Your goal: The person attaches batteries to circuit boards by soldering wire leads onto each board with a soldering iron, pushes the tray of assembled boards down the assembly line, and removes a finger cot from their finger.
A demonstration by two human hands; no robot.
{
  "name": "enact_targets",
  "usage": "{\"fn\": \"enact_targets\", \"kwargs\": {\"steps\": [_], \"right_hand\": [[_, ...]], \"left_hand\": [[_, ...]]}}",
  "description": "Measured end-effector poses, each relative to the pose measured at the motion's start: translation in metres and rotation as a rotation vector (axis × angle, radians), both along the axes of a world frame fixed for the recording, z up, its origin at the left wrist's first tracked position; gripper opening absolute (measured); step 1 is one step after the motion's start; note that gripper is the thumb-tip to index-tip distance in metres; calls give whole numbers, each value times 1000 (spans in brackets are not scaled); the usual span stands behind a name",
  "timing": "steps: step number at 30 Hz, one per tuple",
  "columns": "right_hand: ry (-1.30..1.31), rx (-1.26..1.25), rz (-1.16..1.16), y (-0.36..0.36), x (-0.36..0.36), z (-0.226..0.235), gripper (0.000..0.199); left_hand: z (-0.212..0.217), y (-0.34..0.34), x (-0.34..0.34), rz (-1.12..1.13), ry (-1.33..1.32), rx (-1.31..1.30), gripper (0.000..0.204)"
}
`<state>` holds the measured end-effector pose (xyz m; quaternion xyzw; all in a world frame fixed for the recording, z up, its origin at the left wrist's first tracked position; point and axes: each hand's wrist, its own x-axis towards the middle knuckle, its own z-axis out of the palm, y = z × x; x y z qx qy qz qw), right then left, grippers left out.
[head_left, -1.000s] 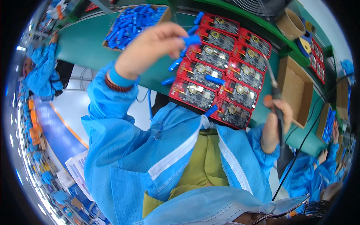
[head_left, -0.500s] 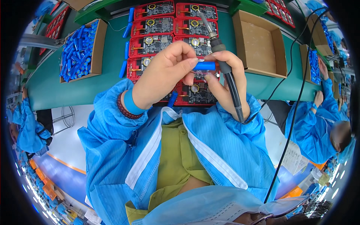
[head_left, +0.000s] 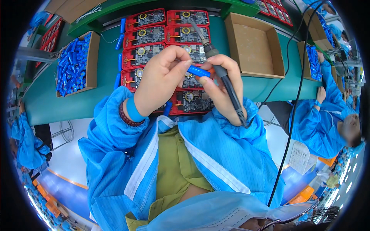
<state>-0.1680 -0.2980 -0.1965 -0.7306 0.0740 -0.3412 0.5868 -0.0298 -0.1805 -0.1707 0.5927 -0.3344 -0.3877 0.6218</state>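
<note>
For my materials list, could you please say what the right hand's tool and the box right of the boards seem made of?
Tool handle: black plastic or rubber, perhaps, by its soft sheen. Tip: probably metal, grey and shiny. Box: likely matte cardboard, being brown and thin-sided.

Over the smooth green table surface, free room is left between the brown cardboard box of blue cylinders and the red-framed grey circuit boards. The middle boards are blocked by the left hand, the right hand and the black-handled, metal-tipped pen-shaped tool. From the right, passage is hindered by thin black cables.
</note>
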Motion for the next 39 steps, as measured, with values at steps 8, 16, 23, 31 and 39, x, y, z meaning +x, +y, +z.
{"fn": "enact_targets", "kwargs": {"steps": [8, 16, 23, 31, 39], "right_hand": [[-24, -48, -14, -8, 2, 9, 46], [17, -50, 17, -12, -1, 5, 36], [-30, -307, 89, -23, -6, 21, 35], [92, -204, 181, -29, -18, 16, 33], [48, -295, -31, -22, -14, 6, 37]], "left_hand": [[-8, -2, -6, -46, -175, -55, 7], [-3, 0, -3, -228, 260, -59, 9], [-12, -3, -4, -420, 404, -2, 13], [-4, -7, -8, -429, 177, 158, 10], [0, -15, -16, -102, -827, -58, 4]]}}
